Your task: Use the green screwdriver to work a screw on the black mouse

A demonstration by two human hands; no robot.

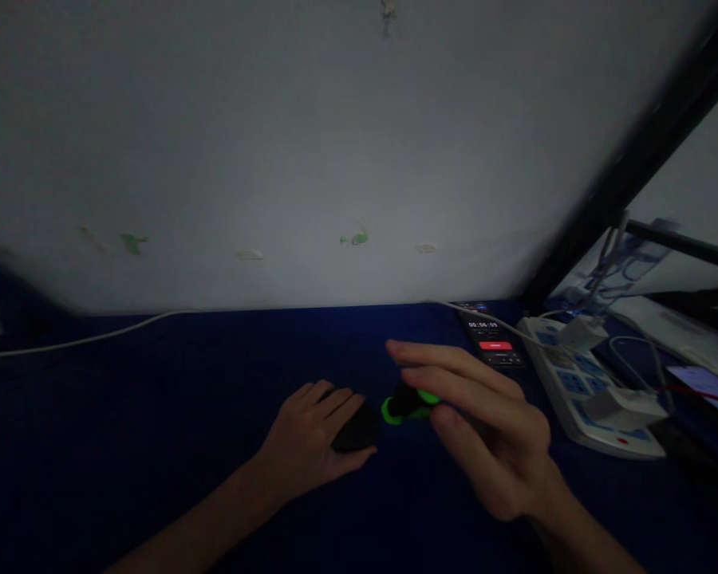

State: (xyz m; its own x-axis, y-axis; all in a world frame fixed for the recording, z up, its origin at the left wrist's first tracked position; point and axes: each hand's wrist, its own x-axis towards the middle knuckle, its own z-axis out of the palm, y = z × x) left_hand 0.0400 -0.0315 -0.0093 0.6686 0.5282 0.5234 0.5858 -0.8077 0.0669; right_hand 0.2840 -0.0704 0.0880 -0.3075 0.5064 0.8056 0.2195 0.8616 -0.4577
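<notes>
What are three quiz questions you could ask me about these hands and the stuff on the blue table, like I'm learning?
1. Which hand rests on the dark object, the left hand or the right hand?
2. True or false: the phone lies to the right of the power strip.
3. What colour is the surface under the hands?

Key: 1. The left hand. 2. False, it lies to the left of the strip. 3. Blue.
</notes>
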